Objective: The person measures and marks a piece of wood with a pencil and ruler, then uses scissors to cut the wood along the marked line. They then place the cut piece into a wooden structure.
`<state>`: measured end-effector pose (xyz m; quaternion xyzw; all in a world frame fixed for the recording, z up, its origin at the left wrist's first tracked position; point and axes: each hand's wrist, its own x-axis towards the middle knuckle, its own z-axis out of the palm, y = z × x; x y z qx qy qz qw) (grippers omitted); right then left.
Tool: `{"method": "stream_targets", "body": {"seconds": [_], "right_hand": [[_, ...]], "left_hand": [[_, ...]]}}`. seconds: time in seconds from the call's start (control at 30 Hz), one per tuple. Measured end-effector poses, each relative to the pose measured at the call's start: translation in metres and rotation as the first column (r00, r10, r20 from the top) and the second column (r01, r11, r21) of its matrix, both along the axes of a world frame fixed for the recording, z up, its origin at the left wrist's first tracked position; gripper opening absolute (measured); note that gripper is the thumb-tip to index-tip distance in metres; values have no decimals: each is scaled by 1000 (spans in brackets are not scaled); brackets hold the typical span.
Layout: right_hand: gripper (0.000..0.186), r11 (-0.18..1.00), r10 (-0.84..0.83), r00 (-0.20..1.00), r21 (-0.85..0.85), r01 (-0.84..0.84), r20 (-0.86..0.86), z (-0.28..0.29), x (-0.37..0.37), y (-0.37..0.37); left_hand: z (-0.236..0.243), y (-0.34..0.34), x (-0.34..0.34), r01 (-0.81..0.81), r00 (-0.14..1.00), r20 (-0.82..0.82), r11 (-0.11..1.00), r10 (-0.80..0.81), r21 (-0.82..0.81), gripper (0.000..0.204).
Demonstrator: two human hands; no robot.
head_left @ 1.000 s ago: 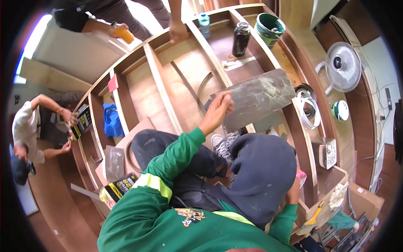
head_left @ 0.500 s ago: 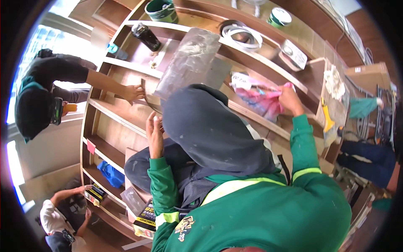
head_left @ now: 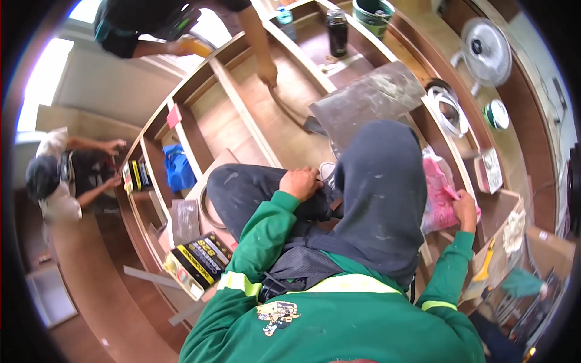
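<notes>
At the right, my right hand (head_left: 465, 212) grips the edge of a pink plastic bag (head_left: 437, 196), which lies in a compartment of the wooden frame (head_left: 245, 118) beside my raised knee. My left hand (head_left: 301, 183) lies against my lower leg near my shoe (head_left: 327, 172), its fingers curled in. Whatever those fingers may hold is hidden. Ahead of my knees, a grey sheet (head_left: 369, 100) covers part of the frame. A co-worker's hand (head_left: 267, 74) holds one end of a dark, thin strip (head_left: 287, 109) that runs toward this sheet.
Left of me are a yellow-and-black adhesive tin (head_left: 196, 263) and a blue plastic bag (head_left: 179, 167). A dark bottle (head_left: 337, 33), green bucket (head_left: 373, 17) and white coiled band (head_left: 446, 112) stand farther off. A yellow-handled scraper (head_left: 484, 266) lies right. Another person (head_left: 60, 175) works far left.
The view has swung left. My left hand has come down from a raised, spread pose to my lower leg, its fingers now curled. My right hand still grips the pink bag.
</notes>
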<state>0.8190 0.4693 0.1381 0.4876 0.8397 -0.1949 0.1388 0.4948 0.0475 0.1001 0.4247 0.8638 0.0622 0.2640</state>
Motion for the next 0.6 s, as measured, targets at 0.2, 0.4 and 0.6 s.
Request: {"method": "stream_targets", "body": {"seconds": [0.2,0.4,0.6], "right_hand": [[51,935,295,936,258,-241,-193,74,-53,-24],[52,974,200,742,212,-79,-640,168,-121,-77],[47,956,259,453,159,-247,-853,254,-165,-170]], "left_hand": [[-17,8,4,-51,999,12,998,52,-34,40],[-29,15,5,-10,1000,-18,1000,9,-20,38],[-36,8,4,-1,999,-38,1000,2,30,39]]}}
